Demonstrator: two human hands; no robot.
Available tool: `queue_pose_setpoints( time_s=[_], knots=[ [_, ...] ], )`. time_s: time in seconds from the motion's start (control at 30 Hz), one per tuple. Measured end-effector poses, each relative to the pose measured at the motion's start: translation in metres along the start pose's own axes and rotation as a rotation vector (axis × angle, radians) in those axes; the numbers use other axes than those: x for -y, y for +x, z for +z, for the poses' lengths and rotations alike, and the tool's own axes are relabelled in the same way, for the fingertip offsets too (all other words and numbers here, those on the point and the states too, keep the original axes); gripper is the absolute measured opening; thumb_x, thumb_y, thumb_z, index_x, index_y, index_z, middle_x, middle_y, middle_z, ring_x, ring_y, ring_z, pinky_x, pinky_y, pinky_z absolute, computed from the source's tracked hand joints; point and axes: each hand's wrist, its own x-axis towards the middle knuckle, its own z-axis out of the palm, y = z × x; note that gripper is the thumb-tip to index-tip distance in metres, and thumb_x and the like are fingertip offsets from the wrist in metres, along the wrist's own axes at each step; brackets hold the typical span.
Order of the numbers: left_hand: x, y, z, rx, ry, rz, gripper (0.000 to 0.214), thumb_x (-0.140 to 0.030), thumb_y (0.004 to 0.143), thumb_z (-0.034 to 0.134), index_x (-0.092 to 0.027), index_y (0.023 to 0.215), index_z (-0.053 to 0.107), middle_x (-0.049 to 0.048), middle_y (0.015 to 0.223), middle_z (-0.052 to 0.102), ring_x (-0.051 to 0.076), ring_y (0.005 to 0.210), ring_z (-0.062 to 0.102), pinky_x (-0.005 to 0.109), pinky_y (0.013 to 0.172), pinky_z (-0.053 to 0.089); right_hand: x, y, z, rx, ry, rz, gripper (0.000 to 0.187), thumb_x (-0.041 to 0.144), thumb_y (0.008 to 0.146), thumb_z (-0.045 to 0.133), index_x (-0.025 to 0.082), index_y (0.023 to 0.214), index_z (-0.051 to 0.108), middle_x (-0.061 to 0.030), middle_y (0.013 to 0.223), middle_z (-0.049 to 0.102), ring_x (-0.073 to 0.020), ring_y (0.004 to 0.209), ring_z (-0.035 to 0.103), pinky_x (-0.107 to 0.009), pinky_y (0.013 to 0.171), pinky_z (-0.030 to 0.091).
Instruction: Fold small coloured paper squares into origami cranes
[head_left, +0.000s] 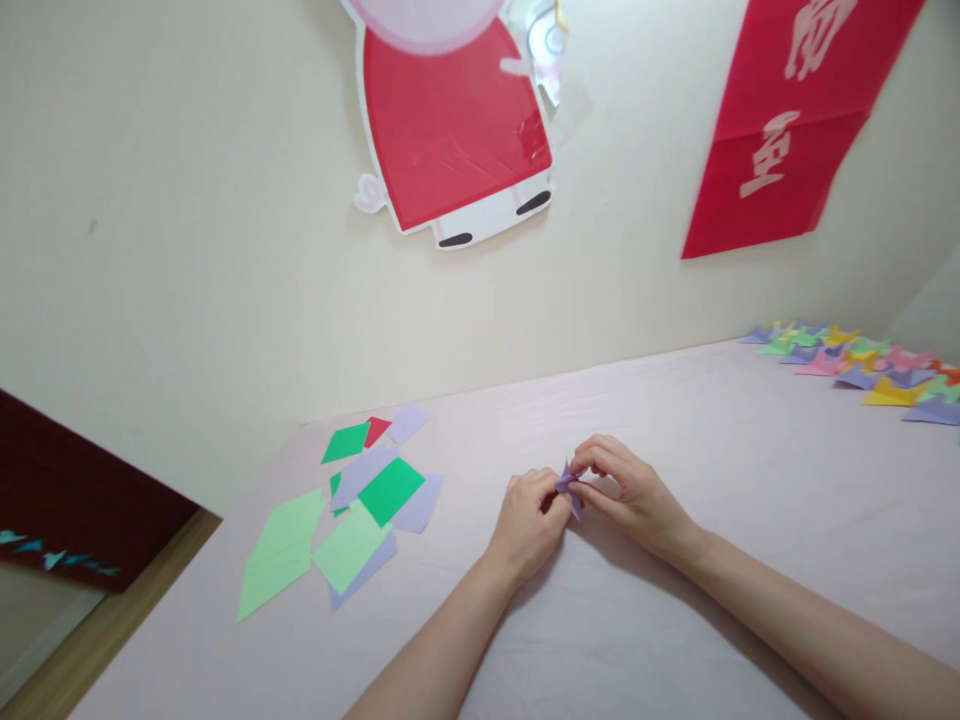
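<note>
A small piece of folded purple paper (569,484) is pinched between my two hands, just above the covered surface. My left hand (529,522) grips its left side with the fingers curled in. From the right, my right hand (634,495) holds it between thumb and fingertips. Pointed bits of the paper stick out above and below the fingers; most of its shape is hidden. To the left lie loose paper sheets, among them a dark green one (391,491), a light green one (279,553) and a purple one (409,424).
A pale pink cloth (600,640) covers the surface, which meets a wall at the back. Several folded paper figures (855,365) in mixed colours stand in rows at the far right. A pig-shaped decoration (457,130) and a red banner (795,130) hang on the wall.
</note>
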Motion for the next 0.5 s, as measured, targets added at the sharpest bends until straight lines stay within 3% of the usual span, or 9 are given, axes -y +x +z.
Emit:
queue_pose_setpoints(
  time_s=[0.17, 0.3, 0.5],
  knots=[
    [0.000, 0.001, 0.001, 0.009, 0.057, 0.003, 0.020, -0.019, 0.083, 0.043, -0.020, 0.064, 0.050, 0.0004, 0.069, 0.056, 0.018, 0.073, 0.051, 0.029, 0.072, 0.037, -0.002, -0.002, -0.001, 0.036, -0.151, -0.076, 0.012, 0.012, 0.087, 0.054, 0.022, 0.085, 0.061, -0.0060, 0.088, 0.061, -0.0209, 0.085, 0.056, -0.032, 0.074, 0.048],
    [0.000, 0.000, 0.001, 0.014, 0.105, 0.014, 0.017, -0.018, 0.081, 0.045, -0.020, 0.067, 0.053, 0.0010, 0.072, 0.058, 0.019, 0.076, 0.052, 0.030, 0.075, 0.037, -0.003, -0.003, 0.001, 0.058, -0.204, -0.110, 0.014, 0.015, 0.089, 0.054, 0.023, 0.088, 0.065, -0.0054, 0.084, 0.063, -0.0201, 0.081, 0.056, -0.031, 0.071, 0.048],
    [-0.006, -0.001, 0.000, 0.034, 0.114, 0.025, 0.016, -0.024, 0.083, 0.051, -0.021, 0.069, 0.060, 0.0016, 0.074, 0.063, 0.020, 0.079, 0.055, 0.033, 0.078, 0.036, 0.009, -0.014, -0.022, 0.030, -0.179, 0.002, 0.015, 0.017, 0.088, 0.054, 0.023, 0.082, 0.066, -0.0045, 0.079, 0.064, -0.0198, 0.079, 0.057, -0.031, 0.069, 0.047]
  ],
)
